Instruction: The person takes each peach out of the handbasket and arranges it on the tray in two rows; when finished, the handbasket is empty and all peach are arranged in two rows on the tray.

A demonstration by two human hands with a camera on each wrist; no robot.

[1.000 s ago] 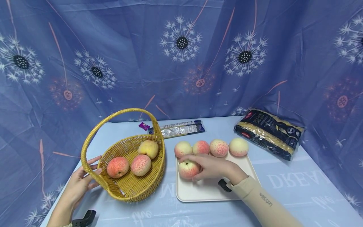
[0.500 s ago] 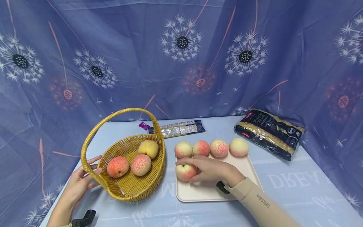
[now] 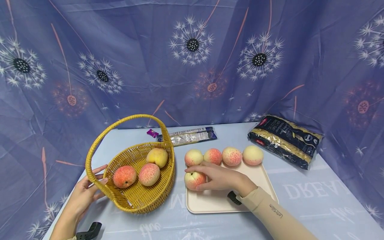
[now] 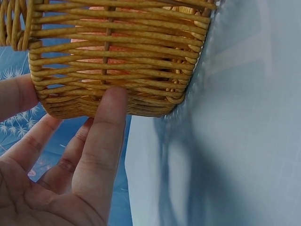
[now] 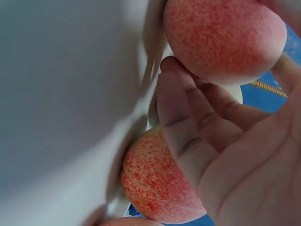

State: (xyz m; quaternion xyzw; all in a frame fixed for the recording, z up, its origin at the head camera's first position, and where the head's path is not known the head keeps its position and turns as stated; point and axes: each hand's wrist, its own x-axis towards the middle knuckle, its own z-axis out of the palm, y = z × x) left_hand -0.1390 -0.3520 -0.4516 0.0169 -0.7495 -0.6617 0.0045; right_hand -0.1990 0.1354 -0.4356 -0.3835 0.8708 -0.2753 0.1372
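Note:
My right hand (image 3: 225,179) holds a pale pink-and-cream peach (image 3: 193,182) at the left side of a cream tray (image 3: 219,202). In the right wrist view, the thumb and fingers are around this peach (image 5: 225,40), and a speckled peach (image 5: 157,181) sits just below the fingers. Several more peaches stand in a row along the tray's far edge, among them a speckled one (image 3: 231,156). My left hand (image 3: 81,197) touches the side of a yellow wicker basket (image 3: 166,190) with extended fingers (image 4: 110,113). Inside the basket are a mango-like red fruit (image 3: 124,176), a speckled peach (image 3: 149,174) and a yellow peach (image 3: 157,157).
Behind the basket lie a small purple wrapped candy (image 3: 152,133) and a long, flat, dark-ended packet (image 3: 192,136). A black bag of pasta (image 3: 285,140) rests at the back right. A blue dandelion-print curtain (image 3: 192,83) hangs behind the table.
My right hand has shifted the held peach slightly left on the tray, towards its left edge. The left hand and the basket have stayed put.

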